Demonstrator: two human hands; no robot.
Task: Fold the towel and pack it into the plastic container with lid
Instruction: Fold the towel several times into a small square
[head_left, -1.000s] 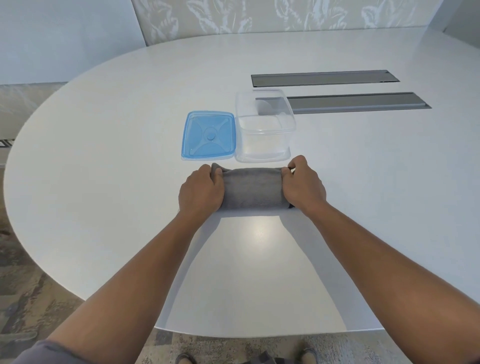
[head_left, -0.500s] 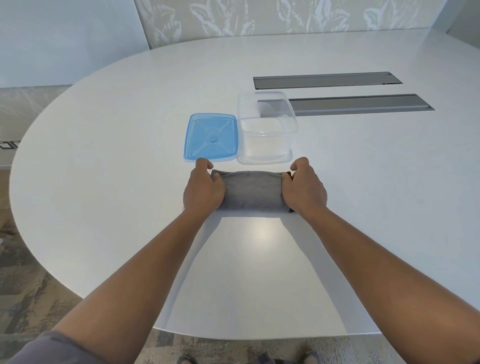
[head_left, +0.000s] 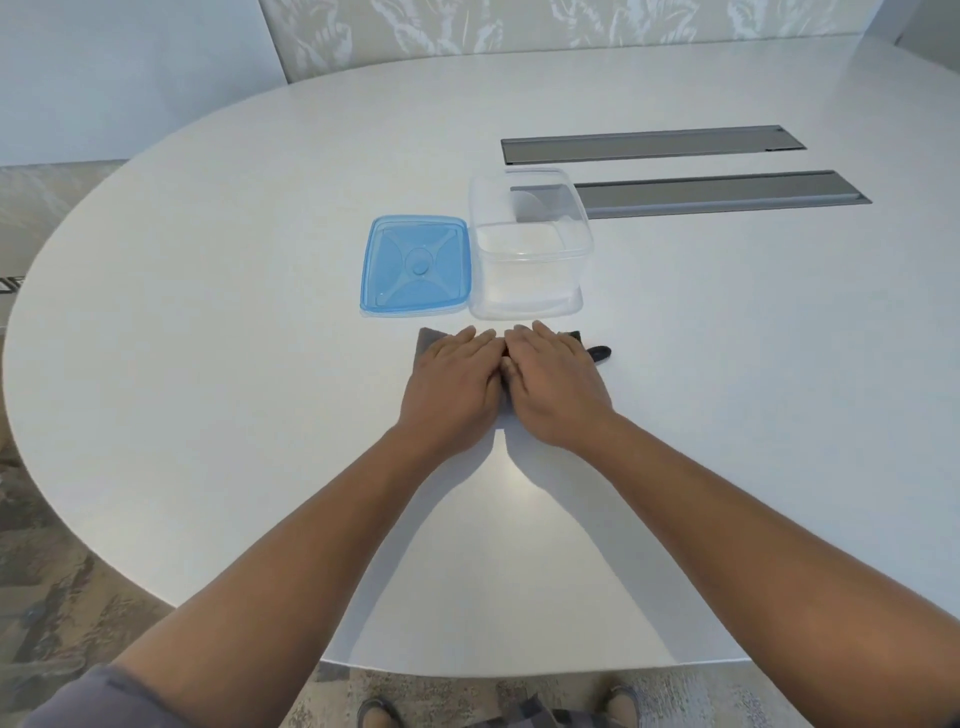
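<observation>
On the white oval counter (head_left: 208, 364), the left hand (head_left: 451, 385) and right hand (head_left: 556, 387) press flat, fingers straight, side by side on the folded grey towel (head_left: 428, 340). Just beyond stands the clear container (head_left: 530, 249), empty, its blue lid (head_left: 417, 266) lying at its left

Folded grey towel (head_left: 430, 344) flat near the table's front edge, clear open container (head_left: 530, 249) and blue lid (head_left: 417, 266) just behind.

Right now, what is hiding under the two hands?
The folded grey towel lies under the left hand and right hand, flat on the white table. Its left corner and a dark loop peek out; its middle is covered.
</observation>
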